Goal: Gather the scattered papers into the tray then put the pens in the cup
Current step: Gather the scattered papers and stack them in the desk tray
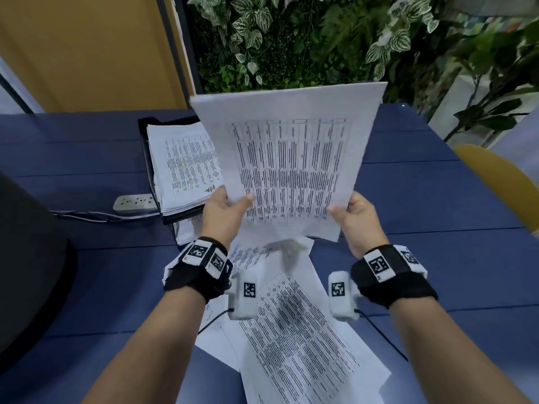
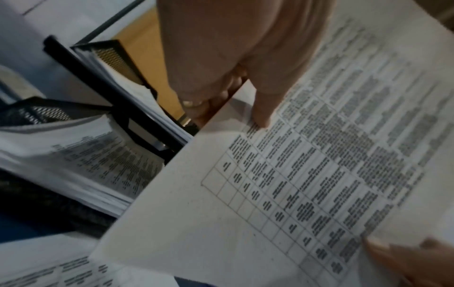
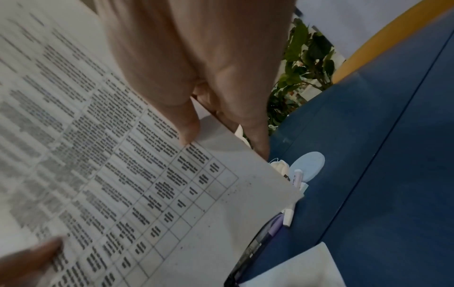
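Now I hold a bundle of papers [image 1: 287, 167] up in the air with both hands, above the middle of the tabletop [image 1: 437, 199]. My left hand [image 1: 224, 211] pinches its lower left corner, thumb on the printed side and the other fingers behind; my right hand [image 1: 354, 217] pinches the lower right corner in the same way. The bundle stands almost upright, a little tilted, with the long axis running from me toward the far edge of the tabletop and the printed table facing me.

The tray [image 1: 145, 158] stands at my left, toward the far edge, and already carries a stack of sheets. More loose sheets [image 1: 297, 339] lie flat near the front edge, between my forearms. The pens [image 3: 290, 213] lie to my right on the tabletop, partly hidden under the bundle; the cup I cannot see clearly.

To do this step well, I think I should square the edges first, then turn the bundle so its long axis matches the long side of the tray, and lay it flat on the stack without bending the corners.
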A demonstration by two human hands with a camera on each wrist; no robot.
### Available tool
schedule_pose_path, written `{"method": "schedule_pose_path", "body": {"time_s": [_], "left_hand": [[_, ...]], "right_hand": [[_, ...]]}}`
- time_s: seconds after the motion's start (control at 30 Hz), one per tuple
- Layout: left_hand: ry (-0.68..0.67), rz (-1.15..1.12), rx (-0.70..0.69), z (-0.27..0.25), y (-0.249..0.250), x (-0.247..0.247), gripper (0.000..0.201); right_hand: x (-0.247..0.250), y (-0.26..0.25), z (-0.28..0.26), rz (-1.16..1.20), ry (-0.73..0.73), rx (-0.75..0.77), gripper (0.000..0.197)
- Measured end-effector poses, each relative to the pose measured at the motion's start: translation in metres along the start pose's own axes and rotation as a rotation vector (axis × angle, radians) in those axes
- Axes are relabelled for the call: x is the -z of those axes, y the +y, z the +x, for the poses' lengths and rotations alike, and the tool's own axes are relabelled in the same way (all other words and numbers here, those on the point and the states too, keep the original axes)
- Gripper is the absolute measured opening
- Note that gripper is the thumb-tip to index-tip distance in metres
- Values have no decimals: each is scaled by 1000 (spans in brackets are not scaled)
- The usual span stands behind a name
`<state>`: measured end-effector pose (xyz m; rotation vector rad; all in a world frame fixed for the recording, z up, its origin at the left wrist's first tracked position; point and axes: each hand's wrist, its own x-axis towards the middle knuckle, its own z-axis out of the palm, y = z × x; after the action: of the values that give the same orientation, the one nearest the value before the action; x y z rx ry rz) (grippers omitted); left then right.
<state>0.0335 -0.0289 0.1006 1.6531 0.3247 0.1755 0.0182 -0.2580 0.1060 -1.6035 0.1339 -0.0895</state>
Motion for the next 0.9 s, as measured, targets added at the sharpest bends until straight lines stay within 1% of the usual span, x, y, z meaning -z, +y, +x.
{"method": "schedule_pose_path", "body": {"time_s": [0.07,0.1,0.17,0.23,0.3,0.33,0.4,0.47,0.53,0.6,0.67,0.77,0.83,0.87,0.9], "left_hand": [[38,63,-67,-2,-1,-4,18],[61,94,-94,-4,-1,-6,9],[96,148,-131,-7,-1,-9,5],[107,122,-125,-8,-5,-11,10],[92,131,-94,-12,-12,-13,17],[70,149,-76,-13,-16,-13,20],[4,201,-49,-16,-26,-14,29],[-54,264,-11,-18,-35,-15,36],[-74,287,13,-18,-40,-16,38],[-61,266,11,-19,-41,-15,35],[-49,220,4,-16,-35,-12,33],[-52,159,16,-8,-21,-6,46],[-33,83,20,-3,-13,0,56],[-21,21,17,1,-12,4,59],[4,-38,32,2,-7,8,56]], "right_hand": [[-4,3,-4,-68,0,37,35],[-6,4,-5,-110,11,48,33],[-9,8,-6,-168,44,50,29],[-13,11,-7,-171,63,35,28],[-15,16,-7,-188,60,3,24],[-15,19,-6,-198,52,-20,23],[-16,28,-5,-198,47,-55,30],[-15,35,-3,-206,48,-76,29],[-15,37,-3,-236,42,-84,28],[-15,35,-4,-259,41,-85,34],[-15,33,-4,-247,41,-80,34],[-14,31,-3,-204,27,-65,29],[-13,31,-3,-161,10,-81,20],[-14,31,-3,-163,-4,-88,20],[-14,33,-3,-184,-27,-98,20]]}}
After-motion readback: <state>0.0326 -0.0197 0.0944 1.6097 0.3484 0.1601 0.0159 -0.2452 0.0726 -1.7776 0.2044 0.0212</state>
